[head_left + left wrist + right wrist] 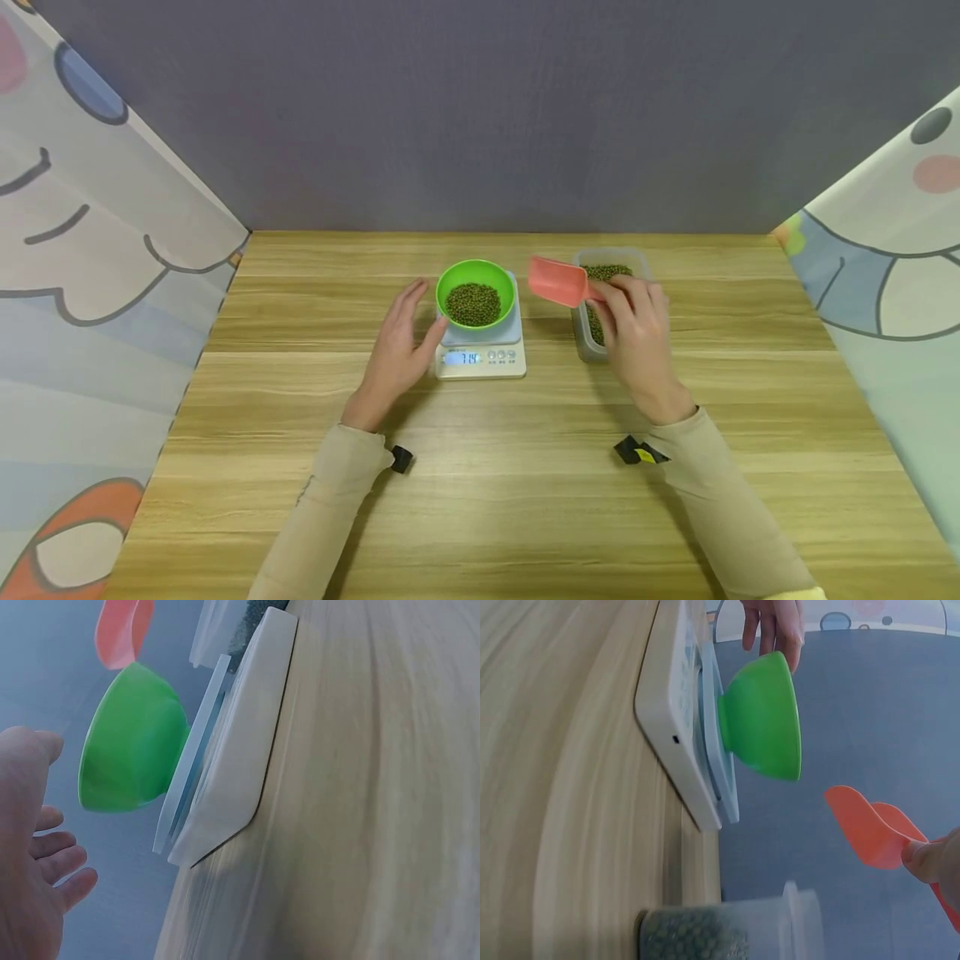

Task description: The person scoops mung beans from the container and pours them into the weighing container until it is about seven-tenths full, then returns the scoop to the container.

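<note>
A green bowl (pixel 507 287) with mung beans (pixel 473 305) in it stands on the platform of a white kitchen scale (pixel 480 372), whose display shows about 71.4. My left hand (pixel 401 346) is beside the bowl on its left, fingers spread and holding nothing. In the right hand (pixel 637 333) I grip the handle of a pink scoop (pixel 557 282), raised between the bowl and a clear plastic container (pixel 592 353). No beans show in the scoop's hollow. In the right wrist view the scoop (pixel 870 832) is level with the bowl's rim, apart from it.
The clear container, right of the scale, holds more mung beans (pixel 690 934); my right hand partly covers it. A wooden table (pixel 510 500) lies under everything. Behind it rises a grey panel (pixel 510 117), with cartoon-printed walls (pixel 90 250) at both sides.
</note>
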A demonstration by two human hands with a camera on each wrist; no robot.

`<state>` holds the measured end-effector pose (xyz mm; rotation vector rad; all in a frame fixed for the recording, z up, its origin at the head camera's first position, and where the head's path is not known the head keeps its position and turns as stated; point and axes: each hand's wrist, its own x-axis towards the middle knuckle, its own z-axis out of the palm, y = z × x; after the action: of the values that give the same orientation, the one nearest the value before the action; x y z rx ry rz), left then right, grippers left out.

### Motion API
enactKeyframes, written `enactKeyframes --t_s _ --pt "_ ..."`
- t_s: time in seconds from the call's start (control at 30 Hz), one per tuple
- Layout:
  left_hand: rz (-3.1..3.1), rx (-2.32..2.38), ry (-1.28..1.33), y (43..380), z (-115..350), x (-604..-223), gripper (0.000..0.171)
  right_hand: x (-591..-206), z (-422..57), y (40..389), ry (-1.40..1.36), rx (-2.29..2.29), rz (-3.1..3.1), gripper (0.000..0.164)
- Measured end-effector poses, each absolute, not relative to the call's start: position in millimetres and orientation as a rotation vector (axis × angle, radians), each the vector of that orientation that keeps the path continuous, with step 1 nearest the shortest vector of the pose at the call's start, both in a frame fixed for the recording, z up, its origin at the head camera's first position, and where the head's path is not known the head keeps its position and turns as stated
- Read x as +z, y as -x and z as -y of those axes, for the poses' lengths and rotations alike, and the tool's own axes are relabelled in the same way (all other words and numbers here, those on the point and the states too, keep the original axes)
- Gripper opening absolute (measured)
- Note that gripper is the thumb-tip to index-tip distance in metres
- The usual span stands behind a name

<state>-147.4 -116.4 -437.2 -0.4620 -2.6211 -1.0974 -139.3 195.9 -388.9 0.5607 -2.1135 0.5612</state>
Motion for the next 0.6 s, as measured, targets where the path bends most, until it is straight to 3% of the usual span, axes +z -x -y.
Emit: enactKeyframes --t_s 0.6 --pt "2.612 -1.097 0.452 143.3 129.9 -445.8 0.064 -403.7 -238.5 131.6 -0.382 0.598 2.188 0.023"
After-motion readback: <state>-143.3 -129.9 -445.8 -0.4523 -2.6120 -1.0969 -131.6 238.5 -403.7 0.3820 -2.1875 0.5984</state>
